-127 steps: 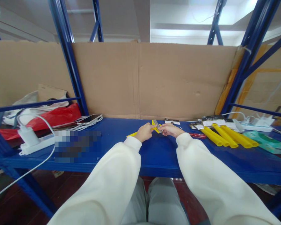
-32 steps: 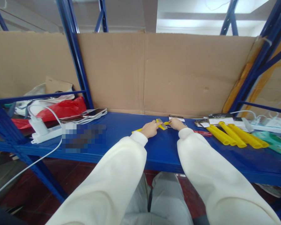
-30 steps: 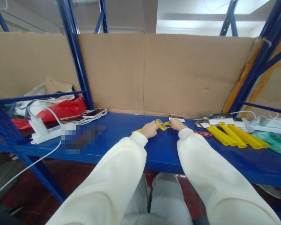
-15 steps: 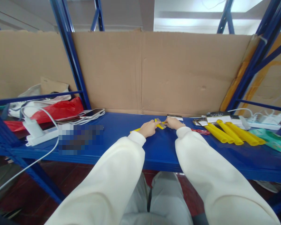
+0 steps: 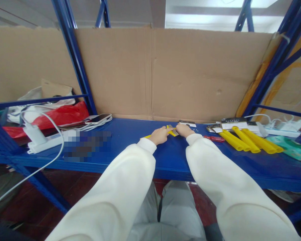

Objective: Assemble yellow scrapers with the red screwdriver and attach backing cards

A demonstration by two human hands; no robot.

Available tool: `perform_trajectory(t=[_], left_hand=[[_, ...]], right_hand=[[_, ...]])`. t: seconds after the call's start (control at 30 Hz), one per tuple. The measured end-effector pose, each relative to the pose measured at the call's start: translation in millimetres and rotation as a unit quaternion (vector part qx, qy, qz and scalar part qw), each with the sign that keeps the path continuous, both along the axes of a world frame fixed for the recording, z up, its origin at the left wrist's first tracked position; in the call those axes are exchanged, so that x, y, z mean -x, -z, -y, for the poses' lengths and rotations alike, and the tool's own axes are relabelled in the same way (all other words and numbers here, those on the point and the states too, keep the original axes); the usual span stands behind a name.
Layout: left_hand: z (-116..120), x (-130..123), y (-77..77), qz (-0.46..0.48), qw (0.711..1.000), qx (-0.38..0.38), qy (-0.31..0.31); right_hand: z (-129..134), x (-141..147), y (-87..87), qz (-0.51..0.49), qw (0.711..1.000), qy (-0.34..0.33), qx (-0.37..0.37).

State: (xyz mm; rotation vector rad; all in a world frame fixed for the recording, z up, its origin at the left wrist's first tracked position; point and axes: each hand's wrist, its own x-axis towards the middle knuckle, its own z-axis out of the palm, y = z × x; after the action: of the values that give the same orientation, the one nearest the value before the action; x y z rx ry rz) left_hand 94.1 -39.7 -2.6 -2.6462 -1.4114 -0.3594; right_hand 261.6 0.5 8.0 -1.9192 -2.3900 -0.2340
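Note:
My left hand (image 5: 159, 135) is closed around a yellow scraper-like tool (image 5: 169, 129). Its yellow handle end sticks out to the left below my wrist, and a grey metal plate shows at the other end. Beside that plate, my right hand (image 5: 184, 130) is closed with its fingers curled at the plate's right edge. Whatever those fingers pinch is hidden. Just behind my right hand lies a black and white card (image 5: 188, 124), with tiny light bits close to it. To the right of my right wrist is a red tool (image 5: 215, 138), partly behind the sleeve.
Several yellow tubes (image 5: 253, 141) lie on the blue shelf (image 5: 125, 134) at right, near black and white packages (image 5: 234, 123) and a green pack (image 5: 292, 147). At left are a power strip (image 5: 46, 142), a phone (image 5: 101, 118) and a red bag (image 5: 65, 115). Cardboard (image 5: 190, 73) stands behind.
The camera view has tilted slightly. My right hand has shifted a little to the left and remains at the metal plate. The left hand keeps its grip on the tool.

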Motion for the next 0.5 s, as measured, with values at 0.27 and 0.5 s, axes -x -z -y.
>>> perform_trajectory(t=[0.27,0.5], left_hand=[[-3.6,1.0,2.5,0.006,1.0,0.001,0.003],[-4.7,1.3,2.9,0.005,1.0,-0.002,0.01]], right_hand=[[0.5,6.6,0.7,0.049,0.998,0.017,-0.021],[1.2,-2.8,0.1,0.016,0.997,0.052,-0.052]])
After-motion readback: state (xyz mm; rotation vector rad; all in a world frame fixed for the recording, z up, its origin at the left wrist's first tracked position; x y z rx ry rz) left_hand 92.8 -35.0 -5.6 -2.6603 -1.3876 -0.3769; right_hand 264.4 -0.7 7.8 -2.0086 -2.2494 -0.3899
